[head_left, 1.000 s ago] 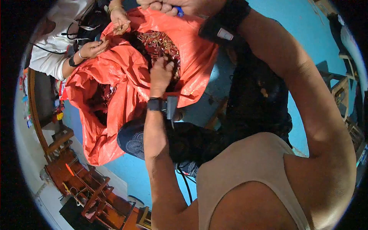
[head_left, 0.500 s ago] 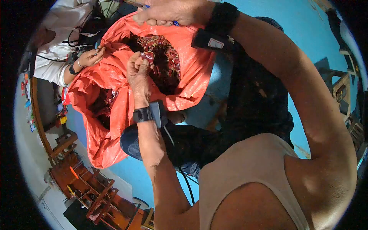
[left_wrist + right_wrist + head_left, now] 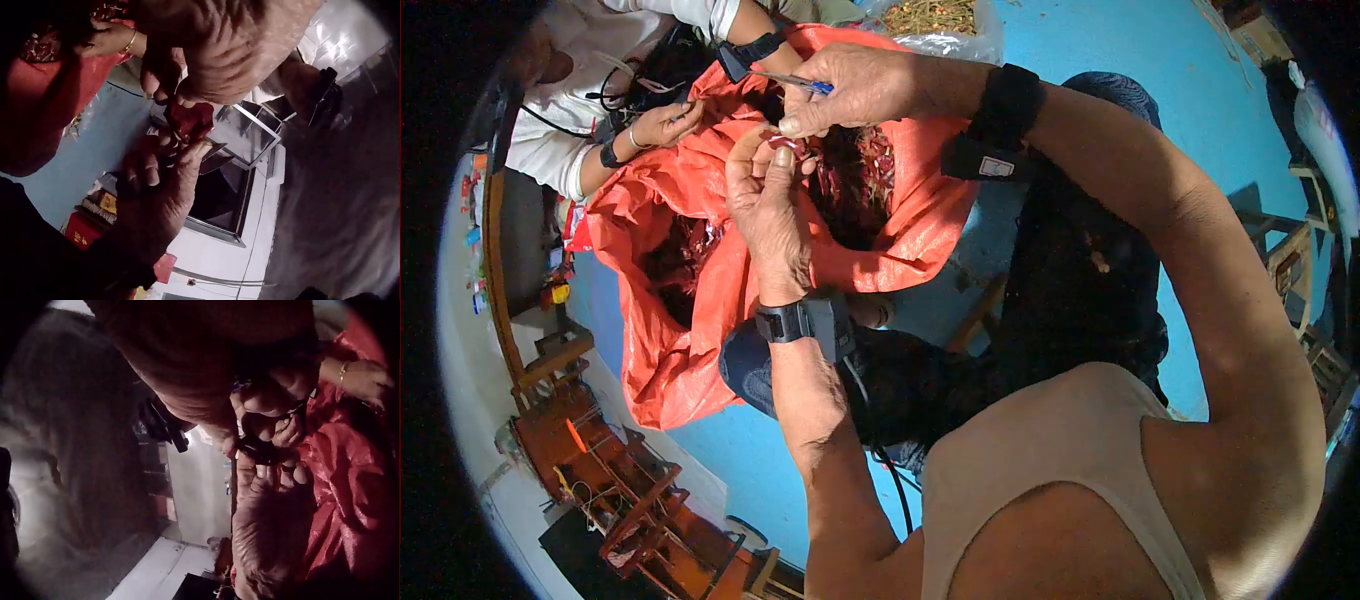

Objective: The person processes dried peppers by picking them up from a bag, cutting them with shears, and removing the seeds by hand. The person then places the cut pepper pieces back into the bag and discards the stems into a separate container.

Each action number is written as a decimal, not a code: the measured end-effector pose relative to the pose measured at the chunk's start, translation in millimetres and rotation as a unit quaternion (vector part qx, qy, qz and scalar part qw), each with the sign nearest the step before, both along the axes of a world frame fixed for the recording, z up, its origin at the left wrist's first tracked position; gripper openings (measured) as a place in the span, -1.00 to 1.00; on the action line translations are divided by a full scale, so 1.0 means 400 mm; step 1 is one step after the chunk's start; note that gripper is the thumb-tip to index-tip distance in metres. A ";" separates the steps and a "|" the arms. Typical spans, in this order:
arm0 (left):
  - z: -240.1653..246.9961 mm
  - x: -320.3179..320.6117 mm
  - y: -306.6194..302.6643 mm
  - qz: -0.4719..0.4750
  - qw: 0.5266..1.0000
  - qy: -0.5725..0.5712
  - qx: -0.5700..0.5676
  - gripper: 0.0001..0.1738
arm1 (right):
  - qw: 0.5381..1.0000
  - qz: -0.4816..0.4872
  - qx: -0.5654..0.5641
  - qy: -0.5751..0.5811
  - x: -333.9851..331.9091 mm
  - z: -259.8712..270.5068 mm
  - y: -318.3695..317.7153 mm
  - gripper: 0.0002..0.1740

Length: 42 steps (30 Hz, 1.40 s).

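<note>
Above an orange-red sack point(image 3: 930, 170), my left hand point(image 3: 770, 215) pinches dark red, dried chilli-like pieces point(image 3: 788, 145) between thumb and fingers. My right hand point(image 3: 860, 90) meets it from above, its thumb and fingertips at the same pieces. A thin tool with a blue part point(image 3: 820, 87) is gripped in the right hand, its metal end pointing left. The left wrist view shows a glossy red piece point(image 3: 190, 122) between the right hand point(image 3: 231, 53) and left hand point(image 3: 156, 194). In the right wrist view, the curled fingers partly hide the dark pieces.
Dark red pieces point(image 3: 845, 195) lie inside the sack's opening; a second opening point(image 3: 675, 265) is at its left. Another person's hand point(image 3: 665, 125) is beside the sack. A clear plastic bag with stalks point(image 3: 945, 35) lies beyond. Wooden furniture point(image 3: 610, 460) stands lower left.
My left hand has come up out of the sack opening with red pieces in its fingers. My right hand has moved down to meet it. The plastic bag has come into view.
</note>
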State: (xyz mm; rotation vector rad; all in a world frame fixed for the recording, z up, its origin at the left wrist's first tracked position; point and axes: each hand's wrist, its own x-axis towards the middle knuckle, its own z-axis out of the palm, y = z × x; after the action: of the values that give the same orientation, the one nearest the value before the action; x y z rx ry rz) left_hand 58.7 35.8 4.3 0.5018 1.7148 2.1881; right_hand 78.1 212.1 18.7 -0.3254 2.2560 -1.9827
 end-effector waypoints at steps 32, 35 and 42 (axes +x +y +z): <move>-0.014 0.001 0.012 -0.030 0.990 -0.138 0.011 -0.86 | 0.956 -0.118 0.190 0.189 -0.010 -0.069 -0.015 -0.64; -0.020 -0.004 0.003 -0.114 0.966 -0.218 0.076 -0.88 | 0.935 -0.092 0.156 0.304 -0.008 -0.079 -0.013 -0.62; -0.042 0.003 0.007 -0.086 0.988 -0.124 0.041 -0.89 | 0.972 -0.021 0.179 0.150 0.017 -0.047 -0.013 -0.57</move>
State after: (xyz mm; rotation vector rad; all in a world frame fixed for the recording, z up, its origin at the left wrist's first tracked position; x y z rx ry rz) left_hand 60.0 38.5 -12.5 0.3626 1.4047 2.1046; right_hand 85.0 206.8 -0.2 -0.5734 2.7653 -1.5825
